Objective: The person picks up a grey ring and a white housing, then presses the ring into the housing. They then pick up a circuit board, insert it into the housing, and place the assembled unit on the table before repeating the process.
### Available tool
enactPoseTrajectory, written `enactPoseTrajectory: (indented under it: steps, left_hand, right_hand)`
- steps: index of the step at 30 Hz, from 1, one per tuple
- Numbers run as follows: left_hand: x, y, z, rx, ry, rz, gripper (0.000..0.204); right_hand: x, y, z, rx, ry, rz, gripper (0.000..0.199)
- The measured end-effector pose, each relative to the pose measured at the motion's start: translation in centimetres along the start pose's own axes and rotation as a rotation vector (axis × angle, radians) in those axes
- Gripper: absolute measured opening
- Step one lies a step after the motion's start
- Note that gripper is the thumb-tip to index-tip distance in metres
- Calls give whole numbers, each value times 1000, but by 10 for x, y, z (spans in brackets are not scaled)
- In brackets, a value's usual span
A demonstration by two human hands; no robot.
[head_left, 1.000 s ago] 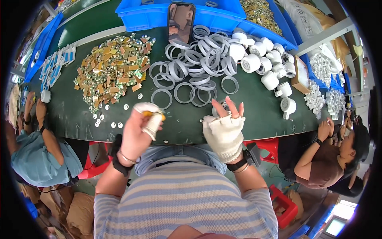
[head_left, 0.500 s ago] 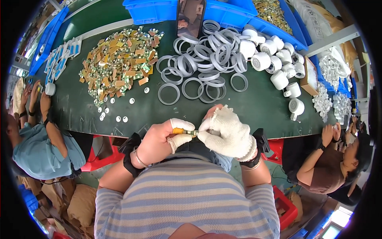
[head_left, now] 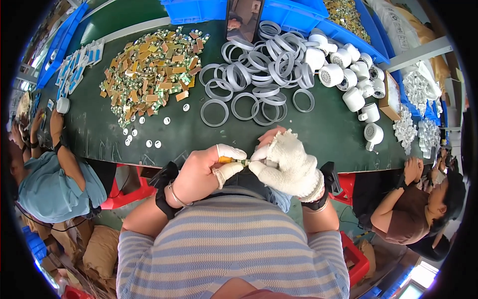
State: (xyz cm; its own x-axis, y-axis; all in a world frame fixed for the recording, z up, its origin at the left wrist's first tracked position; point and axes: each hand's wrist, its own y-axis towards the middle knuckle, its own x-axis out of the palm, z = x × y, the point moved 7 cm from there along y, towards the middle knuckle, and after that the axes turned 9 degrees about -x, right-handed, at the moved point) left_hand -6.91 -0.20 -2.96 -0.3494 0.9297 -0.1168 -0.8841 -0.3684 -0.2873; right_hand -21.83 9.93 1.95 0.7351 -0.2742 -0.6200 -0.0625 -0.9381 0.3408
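Between my hands, just off the table's near edge, is a small circuit board with yellow tape [head_left: 226,160]. My left hand [head_left: 191,174], with white covers on its thumb and index finger, pinches the taped end. My right hand [head_left: 290,167] wears a white knitted glove and closes at the board's other end. A small translucent piece seems to sit in the gloved fingers, but they hide most of it. Beyond my hands lie a heap of similar small boards [head_left: 154,70] and a pile of grey rings [head_left: 215,112].
White round housings [head_left: 331,74] lie right of the rings, near clear plastic parts [head_left: 406,130]. Blue bins [head_left: 194,11] and a dark upright screen [head_left: 244,20] stand at the back. Small white discs [head_left: 167,120] lie before the boards. Co-workers [head_left: 59,184] sit at either side.
My hands have drawn slightly closer together, so less of the board shows between the fingers. The whole view has shifted a little.
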Motion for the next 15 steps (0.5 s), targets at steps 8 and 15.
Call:
enactPoseTrajectory:
  steps: [8,15]
  left_hand:
    - [-5,-4,12,90,68,38,23]
    - [-7,-18,18,252,324,132,24]
  right_hand:
    - [2,11,-13,-163,-246,-45,16]
    - [15,17,-23,-240,-262,-48,20]
